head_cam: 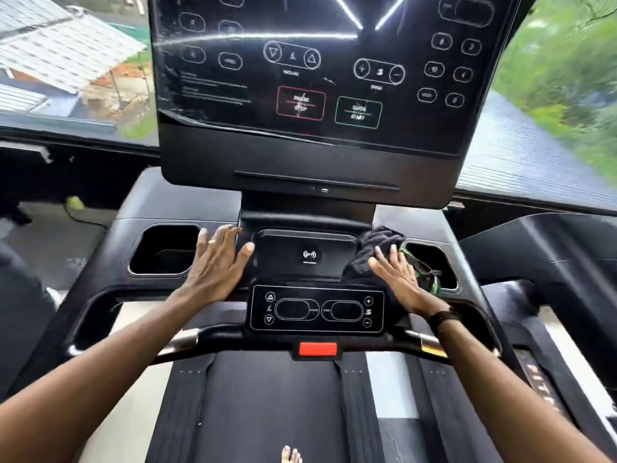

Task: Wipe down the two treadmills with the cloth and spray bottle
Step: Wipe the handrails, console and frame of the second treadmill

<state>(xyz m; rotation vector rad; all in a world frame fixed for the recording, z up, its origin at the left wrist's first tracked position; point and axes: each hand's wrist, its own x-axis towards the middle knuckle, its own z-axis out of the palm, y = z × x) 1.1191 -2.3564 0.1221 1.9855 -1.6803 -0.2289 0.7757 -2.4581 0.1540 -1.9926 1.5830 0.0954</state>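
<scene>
I stand on a black treadmill, facing its console (310, 162) with a dark touch panel above. My left hand (218, 259) lies flat with spread fingers on the console deck, left of the wireless charging pad (309, 255). My right hand (397, 279) presses flat on a dark cloth (370, 248) bunched on the deck right of the pad. A green and black object (422, 272), perhaps the spray bottle, sits in the right cup holder, partly hidden by my hand. A second treadmill (547, 262) stands to the right.
An empty cup holder (163, 248) is at the left. A small control panel (315, 310) and a red stop key (318, 349) sit below the pad. The belt (267, 412) runs under me, with my toes (290, 455) showing. Windows lie beyond the console.
</scene>
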